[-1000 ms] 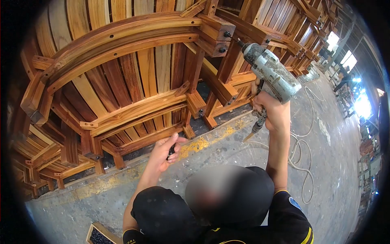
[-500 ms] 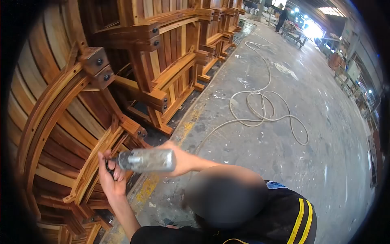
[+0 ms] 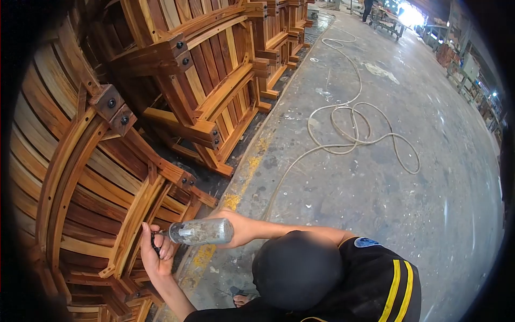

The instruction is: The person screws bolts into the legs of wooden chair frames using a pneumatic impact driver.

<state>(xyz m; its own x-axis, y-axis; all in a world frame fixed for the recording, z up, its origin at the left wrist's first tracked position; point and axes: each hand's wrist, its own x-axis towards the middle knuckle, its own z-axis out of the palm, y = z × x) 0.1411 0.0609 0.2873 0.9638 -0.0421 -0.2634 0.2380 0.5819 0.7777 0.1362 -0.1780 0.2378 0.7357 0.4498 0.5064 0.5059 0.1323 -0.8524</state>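
Observation:
A grey, scuffed cylindrical tool [image 3: 206,231] points left, toward the curved wooden frame. Behind its wide end, my right hand [image 3: 236,227] is closed round it, with the grip mostly hidden. Just left of the tool's narrow tip, my left hand [image 3: 156,256] is palm up, its fingers curled round small black pieces [image 3: 155,244] too small to name exactly. Beside this hand is a light wooden rail [image 3: 130,222] of a slatted curved piece [image 3: 88,212]. Dark bolt heads show on its wooden block [image 3: 111,106].
More slatted wooden pieces [image 3: 214,59] stand in a row at upper left. A pale hose [image 3: 343,147] lies looped on the grey floor [image 3: 348,198]. A dark-capped head [image 3: 298,268] fills the lower middle. Another person [image 3: 367,9] stands far back.
The camera view has shifted. Both hands and the tool appear slightly lower in view, and my left hand has moved a little right. My grip on the tool is unchanged.

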